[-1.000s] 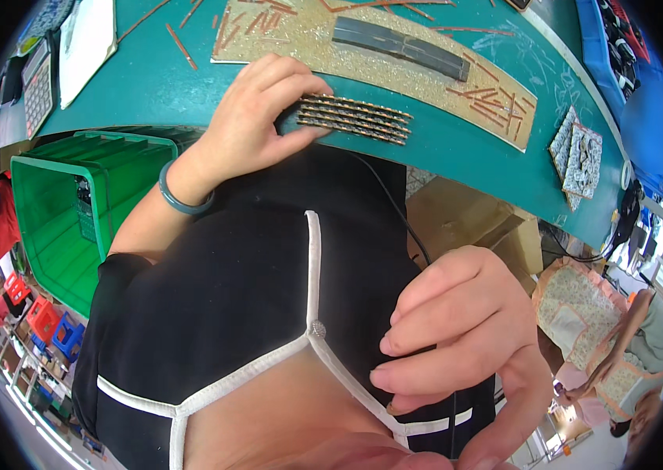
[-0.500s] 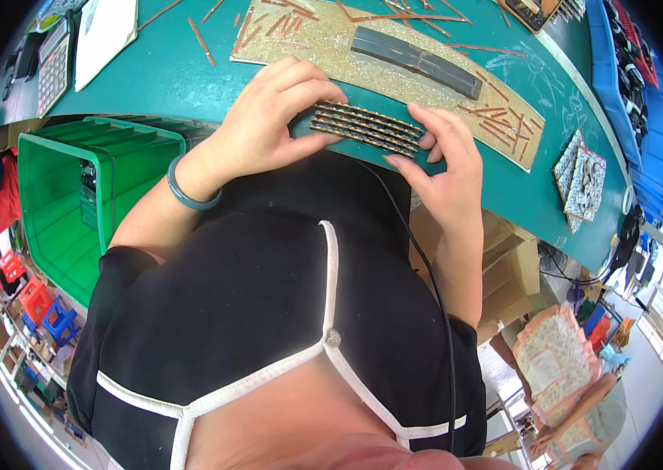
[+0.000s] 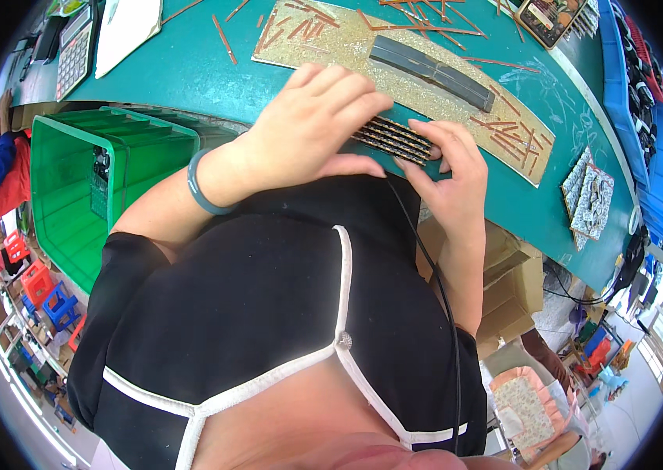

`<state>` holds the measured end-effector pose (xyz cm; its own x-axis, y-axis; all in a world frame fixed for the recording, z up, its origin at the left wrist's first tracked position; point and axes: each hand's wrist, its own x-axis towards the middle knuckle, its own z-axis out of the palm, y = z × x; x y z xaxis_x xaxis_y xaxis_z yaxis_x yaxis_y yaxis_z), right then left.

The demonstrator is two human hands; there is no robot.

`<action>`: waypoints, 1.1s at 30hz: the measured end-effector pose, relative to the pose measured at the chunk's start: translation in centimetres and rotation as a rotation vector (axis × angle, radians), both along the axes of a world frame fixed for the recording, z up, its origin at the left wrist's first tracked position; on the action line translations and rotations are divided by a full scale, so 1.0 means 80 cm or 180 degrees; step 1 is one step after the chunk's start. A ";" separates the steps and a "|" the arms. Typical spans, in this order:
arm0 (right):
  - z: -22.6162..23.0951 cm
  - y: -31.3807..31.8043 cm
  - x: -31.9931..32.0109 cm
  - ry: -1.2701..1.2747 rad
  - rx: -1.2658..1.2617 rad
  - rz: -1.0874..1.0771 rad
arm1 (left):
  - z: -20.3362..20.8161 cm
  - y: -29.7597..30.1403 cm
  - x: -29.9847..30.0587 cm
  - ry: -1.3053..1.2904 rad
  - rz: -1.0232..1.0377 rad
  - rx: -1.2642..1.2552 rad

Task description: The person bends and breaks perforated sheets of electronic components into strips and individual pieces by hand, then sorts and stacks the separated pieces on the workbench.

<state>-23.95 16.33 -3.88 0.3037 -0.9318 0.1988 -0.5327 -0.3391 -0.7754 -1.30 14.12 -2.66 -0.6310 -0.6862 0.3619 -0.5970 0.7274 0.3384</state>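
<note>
head: right hand (image 3: 458, 178) clamps stacked strips (image 3: 396, 142) near table edge (image 3: 534, 236); left hand's (image 3: 306, 129) grip unclear.

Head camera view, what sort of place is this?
Probably a small-parts workshop or factory floor. A green workbench is strewn with narrow brown strips, the right hand grips a stack of thin boards, and a large green bin is beside the bench.

My left hand (image 3: 300, 129) and right hand (image 3: 457, 168) are facing each other

My left forearm (image 3: 163, 211) is slanting up rightward, its fingers (image 3: 347, 95) arching above a separated thumb (image 3: 351, 166). My right forearm (image 3: 463, 266) is pointing nearly straight up, fingers bending opposite the thumb.
</note>
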 end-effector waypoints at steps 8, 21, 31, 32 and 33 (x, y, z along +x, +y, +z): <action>-0.002 -0.002 -0.010 -0.0173 0.0070 0.0157 | -0.011 -0.006 -0.022 -0.0736 -0.0352 -0.0164; -0.020 -0.001 -0.022 -0.1230 0.0146 0.0289 | 0.007 -0.003 -0.020 0.4716 -0.0728 0.5636; -0.014 0.005 -0.015 -0.1106 0.0171 0.0156 | 0.014 0.000 -0.012 0.5045 -0.0818 0.5688; -0.013 0.005 -0.015 -0.1110 0.0186 0.0081 | 0.018 0.001 -0.014 0.4921 -0.0427 0.5622; -0.012 0.007 -0.014 -0.1114 0.0203 0.0002 | 0.017 0.001 -0.013 0.4925 -0.0430 0.5629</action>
